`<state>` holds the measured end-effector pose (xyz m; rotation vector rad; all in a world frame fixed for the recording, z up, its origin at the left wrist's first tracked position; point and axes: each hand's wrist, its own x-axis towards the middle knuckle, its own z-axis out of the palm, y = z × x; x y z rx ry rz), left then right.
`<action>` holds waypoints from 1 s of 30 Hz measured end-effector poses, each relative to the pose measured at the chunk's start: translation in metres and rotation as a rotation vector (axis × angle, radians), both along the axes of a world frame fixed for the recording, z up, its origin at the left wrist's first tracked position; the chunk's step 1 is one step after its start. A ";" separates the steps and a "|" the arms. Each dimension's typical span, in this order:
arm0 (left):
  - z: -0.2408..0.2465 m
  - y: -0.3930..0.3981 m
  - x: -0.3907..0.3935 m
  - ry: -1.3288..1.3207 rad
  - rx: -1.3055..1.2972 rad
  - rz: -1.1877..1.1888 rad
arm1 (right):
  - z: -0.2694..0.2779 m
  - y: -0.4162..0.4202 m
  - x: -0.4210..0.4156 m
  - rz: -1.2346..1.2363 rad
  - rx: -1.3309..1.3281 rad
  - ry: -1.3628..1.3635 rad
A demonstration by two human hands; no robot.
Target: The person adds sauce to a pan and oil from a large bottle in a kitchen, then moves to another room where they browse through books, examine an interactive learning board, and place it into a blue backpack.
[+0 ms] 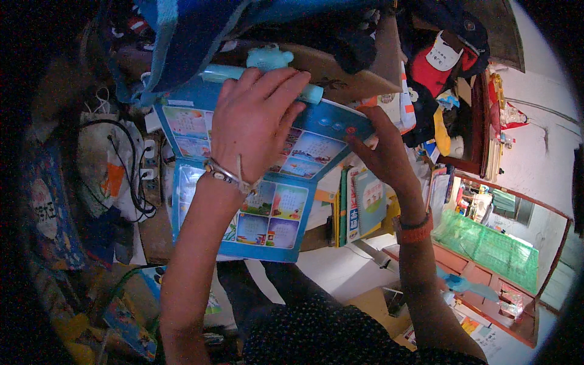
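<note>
A blue folding board book [255,253] with small illustrated panels stands spread before me, its upper panel tilted back. My left hand [255,114] lies over the top edge of that panel, its fingers curled on a light teal tube-shaped part [312,93] there. Just beyond the fingers is a teal animal-shaped piece [268,58]. My right hand [383,146] grips the upper right corner of the panel, thumb on the front near some round printed buttons. Its other fingers are partly hidden behind the panel.
Upright notebooks [369,200] stand right of the book. At the left, a power strip [149,173] has black cables plugged in beside a plastic bag [102,164]. Blue fabric [182,41] hangs at the top, near a cardboard box [388,50]. Caps [442,52] hang at upper right.
</note>
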<state>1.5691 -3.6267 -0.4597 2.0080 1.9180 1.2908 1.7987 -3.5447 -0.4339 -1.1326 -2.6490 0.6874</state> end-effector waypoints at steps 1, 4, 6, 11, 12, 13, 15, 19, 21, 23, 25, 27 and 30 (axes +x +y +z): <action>-0.002 0.002 0.000 0.014 -0.026 -0.003 | 0.000 -0.001 -0.001 0.006 -0.007 0.028; 0.000 0.007 0.001 -0.002 -0.148 -0.042 | -0.001 -0.001 0.002 -0.004 -0.034 0.047; 0.003 0.011 0.000 0.016 -0.227 -0.074 | -0.003 -0.001 0.004 -0.009 0.015 0.033; 0.006 0.020 -0.003 0.189 -0.256 -0.127 | -0.007 -0.002 0.003 -0.032 0.005 0.056; 0.007 0.023 -0.003 0.213 -0.288 -0.147 | -0.005 -0.002 0.004 -0.038 0.003 0.050; 0.007 0.027 -0.003 0.236 -0.320 -0.167 | -0.005 -0.002 0.005 -0.044 0.000 0.044; 0.005 0.034 -0.005 0.257 -0.344 -0.199 | -0.005 -0.002 0.007 -0.046 0.000 0.080; 0.005 0.040 -0.008 0.220 -0.382 -0.260 | -0.012 -0.002 0.012 -0.057 0.023 0.103; 0.006 0.041 -0.009 0.201 -0.391 -0.279 | -0.014 0.000 0.012 -0.032 0.056 0.103; 0.003 0.039 -0.012 0.192 -0.353 -0.279 | -0.013 -0.001 0.009 -0.011 0.058 0.113; 0.004 0.041 -0.012 0.177 -0.328 -0.303 | -0.009 -0.001 0.009 -0.008 0.036 0.118; 0.003 0.042 -0.013 0.153 -0.309 -0.325 | -0.009 -0.001 0.009 -0.035 0.012 0.098; 0.000 0.043 -0.015 0.102 -0.332 -0.352 | -0.008 0.000 0.007 -0.047 -0.034 0.088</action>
